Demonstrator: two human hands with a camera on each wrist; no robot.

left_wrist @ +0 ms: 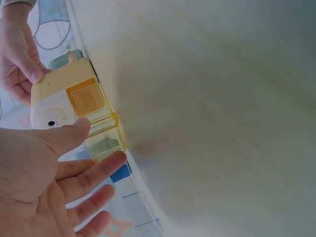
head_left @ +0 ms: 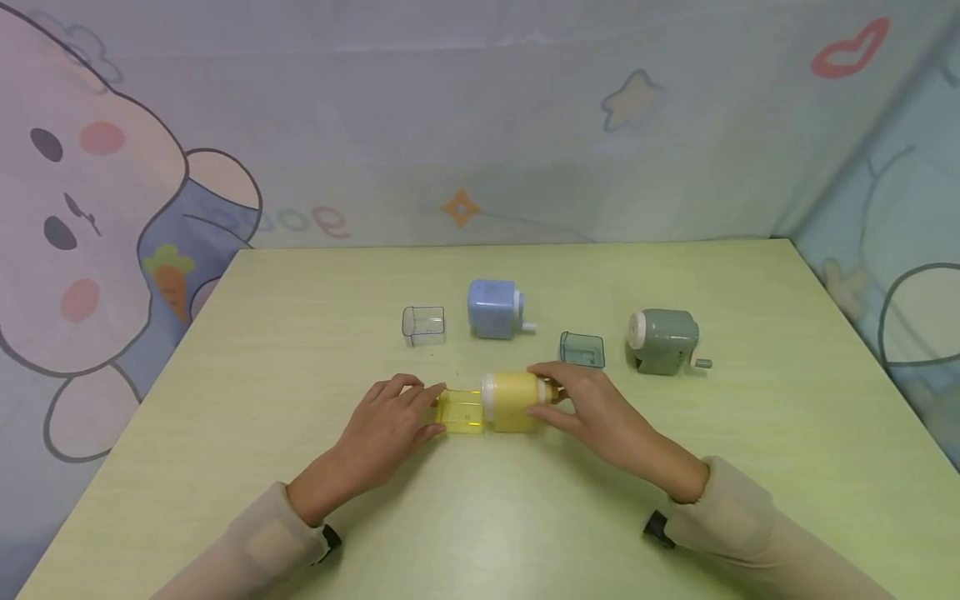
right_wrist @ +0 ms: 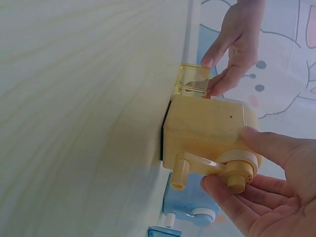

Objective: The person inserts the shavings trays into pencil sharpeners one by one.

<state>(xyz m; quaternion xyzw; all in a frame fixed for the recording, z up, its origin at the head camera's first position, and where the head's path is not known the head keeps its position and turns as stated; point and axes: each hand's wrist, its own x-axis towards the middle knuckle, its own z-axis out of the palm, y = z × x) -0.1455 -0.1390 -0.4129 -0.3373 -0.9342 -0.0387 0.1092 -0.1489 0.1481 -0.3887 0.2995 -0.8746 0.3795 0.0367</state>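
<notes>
A yellow crank pencil sharpener stands near the middle of the table, its crank toward the right. My right hand grips its body at the crank end, thumb on one side and fingers on the other. On its left, a clear yellow shavings drawer lies in line with the sharpener's front opening. My left hand pinches the drawer's outer end between thumb and fingers. In the left wrist view, the drawer's inner end overlaps the opening below the white face, and most of it sticks out.
Behind stand a blue sharpener and, farther right, a grey-green sharpener. A clear blue-edged drawer lies left of the blue one, and a clear green drawer left of the grey-green one. A printed cloth backs the table.
</notes>
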